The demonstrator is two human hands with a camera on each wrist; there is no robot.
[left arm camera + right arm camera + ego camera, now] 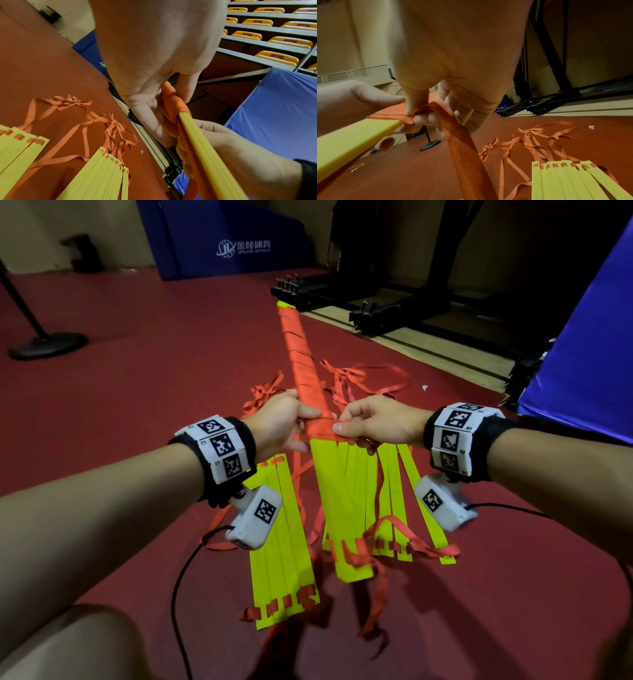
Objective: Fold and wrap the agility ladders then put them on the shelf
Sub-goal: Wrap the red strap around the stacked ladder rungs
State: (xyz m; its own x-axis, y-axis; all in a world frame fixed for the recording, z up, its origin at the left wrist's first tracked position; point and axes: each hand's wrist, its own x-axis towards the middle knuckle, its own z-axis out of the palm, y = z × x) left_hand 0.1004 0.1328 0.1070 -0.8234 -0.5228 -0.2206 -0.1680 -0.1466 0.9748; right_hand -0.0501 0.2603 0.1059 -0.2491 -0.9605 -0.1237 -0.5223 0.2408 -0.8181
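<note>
A bundle of yellow ladder rungs (337, 498) is held up off the red floor, its far half wound in orange strap (301, 350). My left hand (284, 419) grips the bundle at the edge of the wrapping (173, 106). My right hand (370, 421) pinches the orange strap (458, 142) against the bundle's side; the strap's loose end hangs down from my fingers. Two more groups of yellow rungs lie flat on the floor, one to the left (281, 549) and one to the right (400, 494), with loose orange straps (363, 378) tangled beyond them.
A black folded metal frame (370, 299) sits on the floor past the bundle's far end. Blue mats stand at the back (226, 237) and at the right (589, 337). A black stand base (48, 345) is at the left. Tiered orange seats (274, 24) rise behind.
</note>
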